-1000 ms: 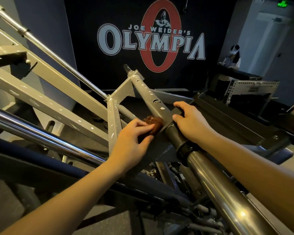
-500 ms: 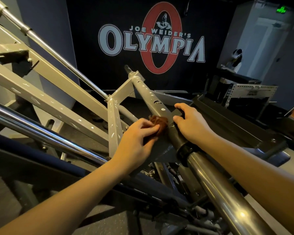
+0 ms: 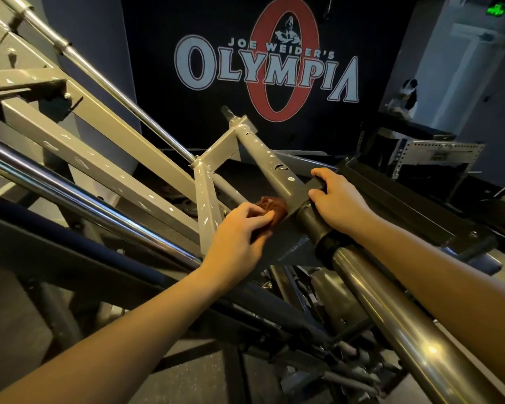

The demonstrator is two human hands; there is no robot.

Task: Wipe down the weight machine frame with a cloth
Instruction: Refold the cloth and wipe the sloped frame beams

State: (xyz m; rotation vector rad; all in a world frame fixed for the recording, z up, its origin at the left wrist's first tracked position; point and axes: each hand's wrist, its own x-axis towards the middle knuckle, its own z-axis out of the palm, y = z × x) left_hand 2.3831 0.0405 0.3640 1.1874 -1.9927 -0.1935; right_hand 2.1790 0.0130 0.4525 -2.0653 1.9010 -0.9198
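A grey painted weight machine frame crosses the view in slanted beams, chipped in many spots. A grey tube with holes runs down the middle into a black collar and a chrome bar. My left hand grips a small bunched brown cloth and presses it against the left side of the tube, just above the dark plate. My right hand is wrapped over the tube's right side at the joint, its fingers curled round a dark bracket.
A second chrome rail slants at the left, with a thinner rod above it. A dark padded platform lies to the right. A black wall banner hangs behind. A person stands far right by perforated metal racks.
My left hand has slid the cloth a little up along the tube's left side. The right hand keeps its hold on the tube.
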